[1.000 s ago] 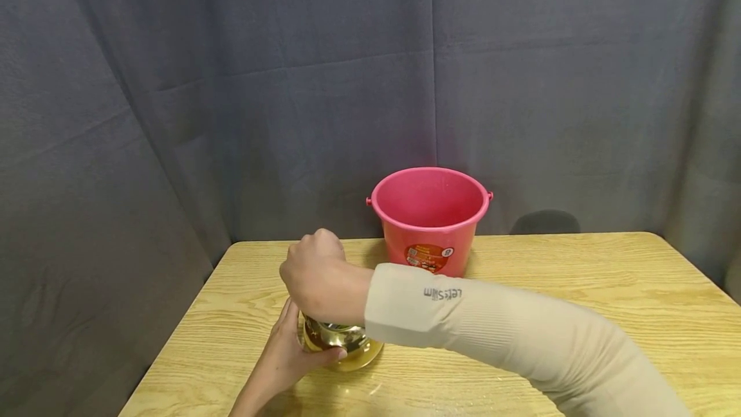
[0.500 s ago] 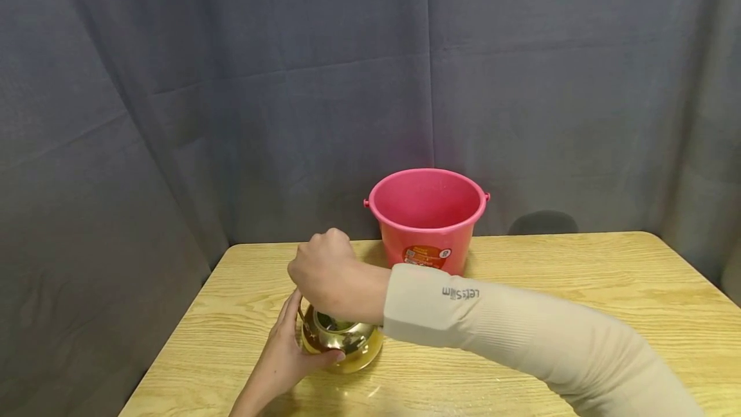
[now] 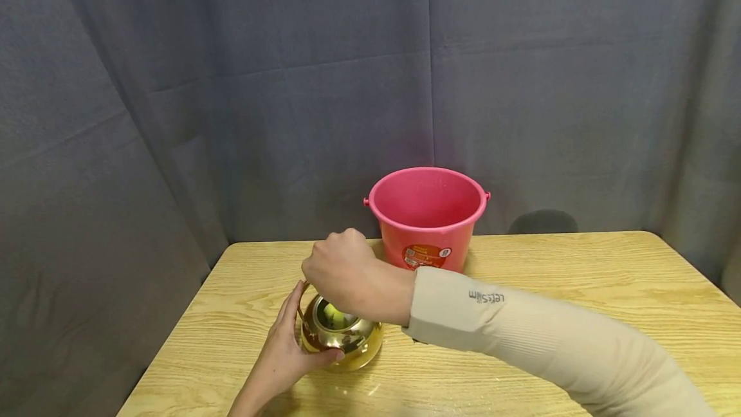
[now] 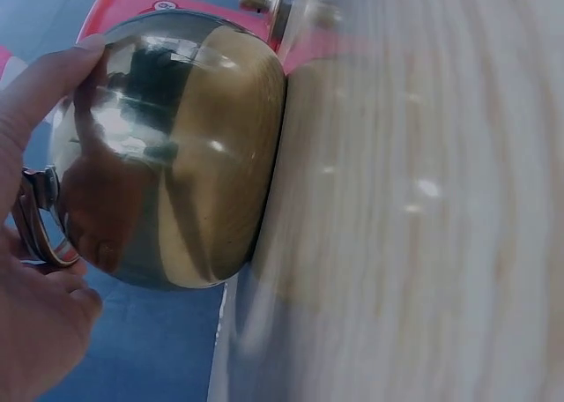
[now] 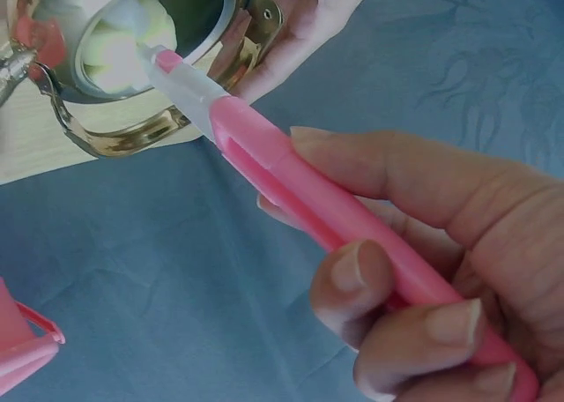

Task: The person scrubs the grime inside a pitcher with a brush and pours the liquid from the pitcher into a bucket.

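Note:
A shiny gold kettle (image 3: 350, 343) stands on the table, its lidless mouth facing up and its handle folded down to the side. My left hand (image 3: 283, 354) grips the kettle from the left, thumb on the near wall and fingers by the handle. Above the mouth, my right hand (image 3: 350, 273) holds the pink handle of a sponge bottle brush (image 5: 304, 177) that slants downward. The brush's pale yellow-green sponge head (image 5: 123, 49) sits inside the mouth and also shows in the head view. The lower inside of the kettle is hidden.
A pink bucket (image 3: 395, 240) with a red label stands behind the kettle, near the table's back edge. The light wood table (image 3: 556, 282) reaches to a grey curtain (image 3: 324, 114). The right forearm's cream sleeve crosses the front right of the table.
My right hand has shifted right over the kettle, so more of the mouth and the sponge head show. My left hand and the kettle have stayed in place.

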